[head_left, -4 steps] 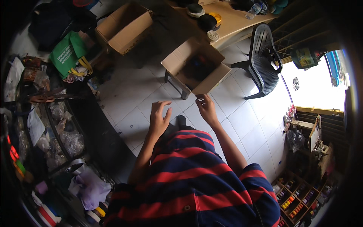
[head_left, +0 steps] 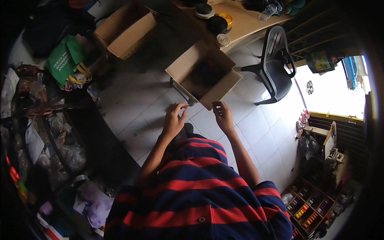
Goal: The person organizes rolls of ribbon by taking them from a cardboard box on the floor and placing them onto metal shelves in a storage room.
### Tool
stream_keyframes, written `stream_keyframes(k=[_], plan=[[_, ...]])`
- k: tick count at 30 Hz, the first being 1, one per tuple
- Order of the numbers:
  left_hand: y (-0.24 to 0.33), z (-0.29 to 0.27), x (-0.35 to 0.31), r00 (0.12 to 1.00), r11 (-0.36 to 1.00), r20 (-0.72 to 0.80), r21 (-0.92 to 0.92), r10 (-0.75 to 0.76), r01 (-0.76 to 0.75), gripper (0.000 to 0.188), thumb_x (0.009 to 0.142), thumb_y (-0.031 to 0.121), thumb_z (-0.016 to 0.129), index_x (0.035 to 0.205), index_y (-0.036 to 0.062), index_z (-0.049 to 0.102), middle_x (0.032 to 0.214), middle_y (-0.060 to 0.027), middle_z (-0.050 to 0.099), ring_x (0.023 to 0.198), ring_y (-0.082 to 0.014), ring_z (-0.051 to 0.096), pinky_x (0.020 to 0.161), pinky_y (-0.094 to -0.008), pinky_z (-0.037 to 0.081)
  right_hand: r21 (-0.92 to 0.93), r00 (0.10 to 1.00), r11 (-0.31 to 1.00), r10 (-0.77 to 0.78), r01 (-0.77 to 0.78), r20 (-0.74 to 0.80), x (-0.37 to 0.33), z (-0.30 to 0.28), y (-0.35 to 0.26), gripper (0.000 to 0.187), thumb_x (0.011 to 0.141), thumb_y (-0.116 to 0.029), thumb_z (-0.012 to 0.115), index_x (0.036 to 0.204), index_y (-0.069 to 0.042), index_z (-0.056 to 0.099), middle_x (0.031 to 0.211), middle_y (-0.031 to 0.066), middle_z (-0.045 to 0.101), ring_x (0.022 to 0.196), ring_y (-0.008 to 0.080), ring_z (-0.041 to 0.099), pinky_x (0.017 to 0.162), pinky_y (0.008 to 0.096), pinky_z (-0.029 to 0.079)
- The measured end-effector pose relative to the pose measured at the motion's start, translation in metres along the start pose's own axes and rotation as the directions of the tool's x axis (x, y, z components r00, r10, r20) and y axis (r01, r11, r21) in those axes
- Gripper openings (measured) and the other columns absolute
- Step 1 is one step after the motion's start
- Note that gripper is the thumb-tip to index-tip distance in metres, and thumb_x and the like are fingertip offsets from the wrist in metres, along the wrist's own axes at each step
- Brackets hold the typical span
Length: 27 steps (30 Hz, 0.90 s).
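An open cardboard box [head_left: 219, 93] stands before me on a grey-legged stool, its flaps spread. Dark contents [head_left: 208, 72] with a bit of red and blue lie in shadow inside it; their kind cannot be made out. My right hand [head_left: 223, 116] is at the near flap's corner, fingers bent and closed at its edge; the exact fingertip contact is hard to see. To the left, my left hand [head_left: 173, 122] is held just short of the stool, its thumb apart from curved fingers and nothing between them.
A black plastic chair [head_left: 276, 76] stands right of the box, by a bright doorway. Behind is a wooden table [head_left: 244, 22] with rolls of tape. Another cardboard box [head_left: 130, 38] and a green bag [head_left: 64, 60] are at the left. A thread rack [head_left: 310, 206] sits lower right.
The box's near flap corner has come toward me and slightly right, along with my right hand. My left hand has moved a little right and nearer the stool. The whole view has shifted slightly.
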<state>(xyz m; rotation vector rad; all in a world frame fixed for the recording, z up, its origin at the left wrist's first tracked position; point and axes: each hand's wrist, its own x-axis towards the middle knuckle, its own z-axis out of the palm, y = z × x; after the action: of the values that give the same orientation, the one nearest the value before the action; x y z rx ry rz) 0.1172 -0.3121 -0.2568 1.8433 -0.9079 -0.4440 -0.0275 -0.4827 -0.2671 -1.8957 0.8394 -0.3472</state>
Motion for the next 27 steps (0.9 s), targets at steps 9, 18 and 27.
stream_keyframes(k=[9, 18, 27], plan=[[-0.074, 0.047, 0.080, 0.957, 0.932, 0.221, 0.266, 0.190, -0.247, 0.023, 0.077, 0.002, 0.059, 0.100, 0.0002, 0.064, 0.104, -0.0104, 0.064, 0.109, -0.0284, 0.051, 0.095, -0.0390, 0.042, -0.234, 0.986, 0.971, 0.088, -0.053, 0.142, 0.075, -0.015, 0.044, 0.015, 0.085, -0.005, 0.057, 0.098, 0.001, 0.063, 0.094, 0.0173, 0.064, 0.077, 0.0312, 0.066, 0.065, 0.0360, 0.053], [-0.101, 0.071, 0.089, 0.950, 0.882, 0.159, 0.437, -0.269, 0.177, 0.021, 0.080, 0.014, 0.063, 0.097, 0.0017, 0.064, 0.092, -0.0105, 0.065, 0.098, -0.0290, 0.055, 0.087, -0.0403, 0.040, -0.518, 0.864, 0.834, 0.110, 0.189, 0.492, 0.157, 0.128, 0.213, 0.051, 0.079, -0.012, 0.061, 0.128, -0.004, 0.047, 0.114, 0.0210, 0.058, 0.104, 0.0389, 0.057, 0.091, 0.0427, 0.047], [-0.102, 0.119, 0.093, 0.896, 0.749, -0.058, 0.525, -0.441, 0.403, 0.025, 0.079, 0.021, 0.065, 0.101, 0.0110, 0.063, 0.107, -0.0047, 0.059, 0.114, -0.0261, 0.044, 0.095, -0.0471, 0.030, -0.372, 0.542, 0.715, -0.012, 0.592, 0.840, 0.172, 0.188, 0.310, 0.089, 0.063, -0.022, 0.076, 0.139, -0.006, 0.032, 0.125, 0.0285, 0.048, 0.112, 0.0426, 0.051, 0.100, 0.0462, 0.040]])
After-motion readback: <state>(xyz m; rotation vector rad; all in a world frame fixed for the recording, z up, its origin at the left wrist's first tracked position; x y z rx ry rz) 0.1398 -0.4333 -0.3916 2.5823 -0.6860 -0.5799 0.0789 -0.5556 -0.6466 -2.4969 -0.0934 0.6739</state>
